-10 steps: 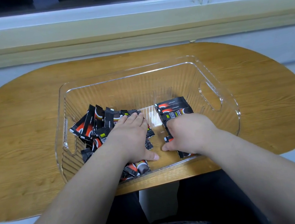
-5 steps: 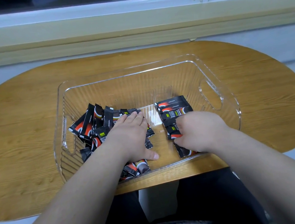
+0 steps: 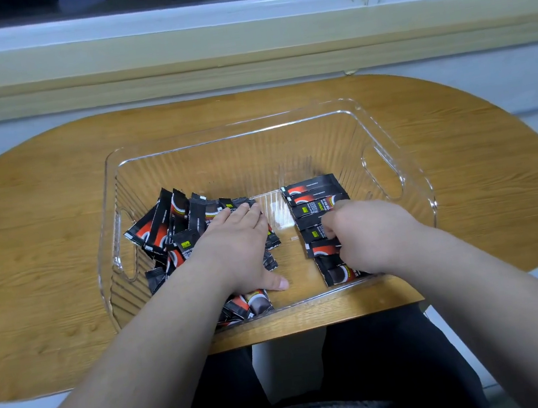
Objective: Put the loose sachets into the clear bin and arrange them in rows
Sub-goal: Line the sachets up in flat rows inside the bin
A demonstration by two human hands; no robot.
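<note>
The flat, straight-fingered left hand [image 3: 235,243] pinned jumbled black foil sachets [image 3: 167,228] inside the clear ribbed plastic bin [image 3: 217,139]. The right hand [image 3: 368,234] curled onto the aligned row [image 3: 314,194], probably squaring it, its grip unclear.

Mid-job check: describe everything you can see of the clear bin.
The clear bin is a rectangular tub of see-through, ribbed plastic with rounded corners, a flared rim and a slot handle in each end wall. It stands upright on the wooden table, near its front edge. Inside lie a jumbled pile of sachets on the left, under the flat left hand, and a row of sachets on the right, partly under the right hand, fingers curled.
</note>
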